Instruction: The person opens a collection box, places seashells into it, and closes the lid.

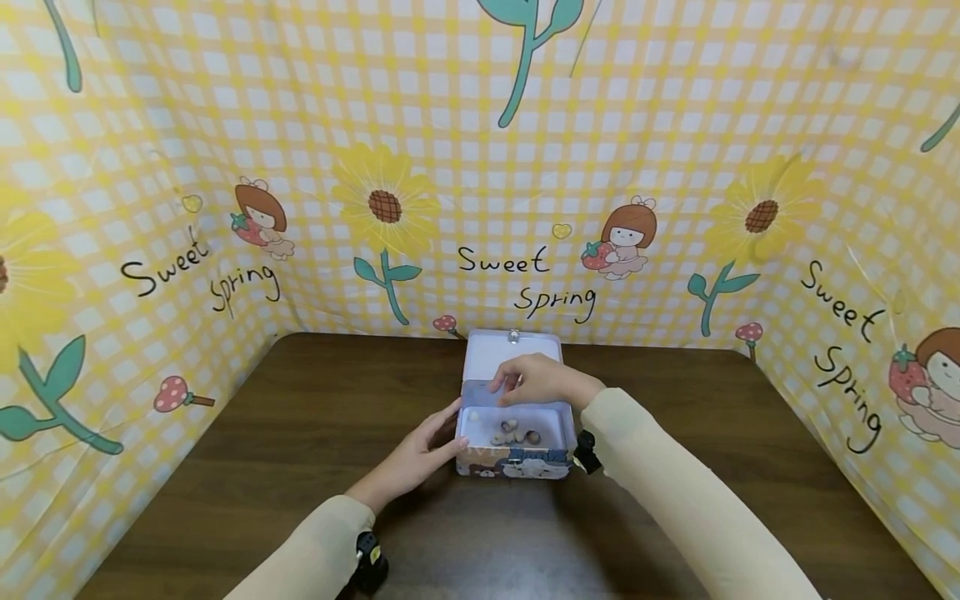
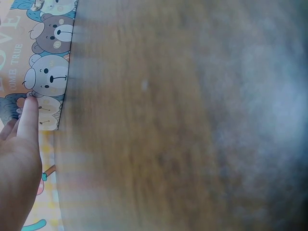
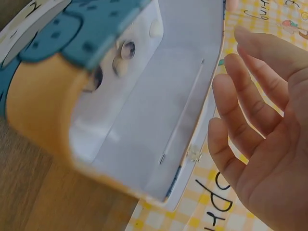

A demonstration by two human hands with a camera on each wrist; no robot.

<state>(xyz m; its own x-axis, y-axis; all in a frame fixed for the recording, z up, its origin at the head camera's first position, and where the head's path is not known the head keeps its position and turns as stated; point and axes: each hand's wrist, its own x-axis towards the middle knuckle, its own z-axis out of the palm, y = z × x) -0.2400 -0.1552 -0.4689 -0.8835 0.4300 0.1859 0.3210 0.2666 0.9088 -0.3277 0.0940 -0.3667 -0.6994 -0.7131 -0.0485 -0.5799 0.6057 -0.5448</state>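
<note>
A metal tin box [image 1: 517,468] with cartoon bears stands on the table, its hinged lid [image 1: 491,354] raised at the back. On its white inner floor lie several small roundish things [image 1: 508,427], pale with dark patches; their kind is unclear. My left hand [image 1: 408,462] rests at the box's left front corner, fingers along the side. In the left wrist view the thumb [image 2: 30,118] touches the bear-printed front. Over the box's rear part hovers my right hand [image 1: 536,379]. The right wrist view shows its fingers [image 3: 236,103] loosely bent and apart, with nothing between them.
The dark wooden table [image 1: 300,417] extends on both sides of the box. A yellow checked cloth [image 1: 450,108] with flowers and lettering hangs behind it and at both sides. A metal clasp [image 1: 513,336] sits on the lid's top edge.
</note>
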